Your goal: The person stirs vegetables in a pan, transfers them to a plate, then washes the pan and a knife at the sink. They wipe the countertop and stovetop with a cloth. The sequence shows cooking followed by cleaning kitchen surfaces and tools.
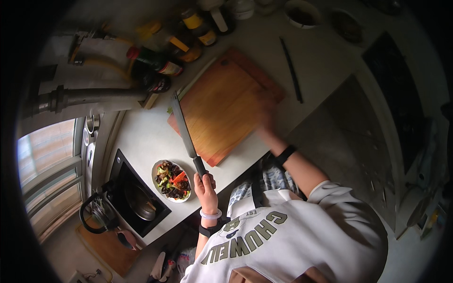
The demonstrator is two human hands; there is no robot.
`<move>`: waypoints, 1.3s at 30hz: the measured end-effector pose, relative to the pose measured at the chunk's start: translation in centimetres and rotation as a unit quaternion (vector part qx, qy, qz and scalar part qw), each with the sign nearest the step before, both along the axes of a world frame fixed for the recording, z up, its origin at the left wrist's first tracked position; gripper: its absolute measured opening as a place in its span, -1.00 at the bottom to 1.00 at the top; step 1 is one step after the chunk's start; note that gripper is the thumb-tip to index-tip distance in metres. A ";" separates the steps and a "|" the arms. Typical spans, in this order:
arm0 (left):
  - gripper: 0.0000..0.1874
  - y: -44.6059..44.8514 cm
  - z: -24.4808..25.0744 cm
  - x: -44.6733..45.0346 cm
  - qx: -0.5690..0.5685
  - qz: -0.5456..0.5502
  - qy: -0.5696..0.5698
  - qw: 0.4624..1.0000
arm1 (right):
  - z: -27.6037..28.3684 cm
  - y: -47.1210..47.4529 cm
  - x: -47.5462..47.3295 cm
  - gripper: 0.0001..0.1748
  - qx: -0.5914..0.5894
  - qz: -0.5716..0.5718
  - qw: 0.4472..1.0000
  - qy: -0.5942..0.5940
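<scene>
My left hand [206,187] grips the black handle of a kitchen knife [183,125], its blade pointing away over the left corner of a wooden cutting board [216,113]. My right hand [264,109] is motion-blurred at the board's right edge; its fingers cannot be made out. A redder board [253,67] shows from under the first one. A long pale green stalk [198,78] lies along the far left side of the boards. Left of the knife handle, an oval white dish [154,169] holds dark fungus-like pieces with red and green vegetable pieces.
A black sink [120,169] with a pan [143,203] inside is at the left. Several bottles [170,67] stand behind the boards. Dark chopsticks [292,70] lie to the right, below a bowl [302,14] at the back. The counter's front edge runs close to my body.
</scene>
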State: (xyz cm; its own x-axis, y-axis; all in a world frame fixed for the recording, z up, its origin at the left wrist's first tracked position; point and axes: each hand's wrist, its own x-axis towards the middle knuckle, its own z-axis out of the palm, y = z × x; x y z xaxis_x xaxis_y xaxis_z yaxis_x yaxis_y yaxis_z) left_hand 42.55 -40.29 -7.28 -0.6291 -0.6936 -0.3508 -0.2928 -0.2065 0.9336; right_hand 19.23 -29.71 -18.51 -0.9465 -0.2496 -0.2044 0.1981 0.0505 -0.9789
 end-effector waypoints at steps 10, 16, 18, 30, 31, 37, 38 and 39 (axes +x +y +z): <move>-0.88 -0.7 -1.0 -1.5 -0.016 -0.025 -0.023 0.999 | -0.3 3.2 4.1 -0.72 0.066 0.348 0.888 0.295; -0.86 0.0 -2.2 -1.1 -0.061 -0.018 -0.041 0.997 | 0.5 5.2 -1.2 -0.51 0.272 0.035 0.905 0.325; -0.86 0.0 -2.5 -1.3 -0.070 -0.011 -0.046 0.996 | 0.2 1.2 3.0 -0.54 0.141 0.087 0.956 0.242; -0.73 0.2 -4.5 -6.5 -0.299 -0.105 -0.159 0.935 | 1.2 3.6 10.4 -0.67 0.062 0.427 0.820 0.375; -0.72 0.4 -4.9 -7.1 -0.323 -0.112 -0.151 0.927 | 1.3 5.3 9.0 -0.64 0.120 0.401 0.815 0.401; -0.66 2.7 -9.1 -12.1 -0.349 -0.107 -0.155 0.918 | 4.5 11.2 2.4 -0.45 0.140 0.201 0.912 0.330; -0.64 3.3 -9.4 -12.5 -0.378 -0.099 -0.129 0.912 | 5.4 11.5 1.6 -0.46 0.127 0.179 0.919 0.327; -0.62 3.7 -9.5 -13.0 -0.388 -0.107 -0.128 0.907 | 6.4 11.6 1.0 -0.47 0.099 0.153 0.925 0.333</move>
State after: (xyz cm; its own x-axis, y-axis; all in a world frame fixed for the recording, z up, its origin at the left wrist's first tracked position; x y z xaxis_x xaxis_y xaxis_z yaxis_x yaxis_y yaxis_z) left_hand 29.58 -36.55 -16.78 -0.7454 -0.6657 0.0362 -0.4763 0.5697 0.6697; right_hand 20.27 -18.11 -12.12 -0.7705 -0.5467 0.3278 -0.4986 0.1964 -0.8443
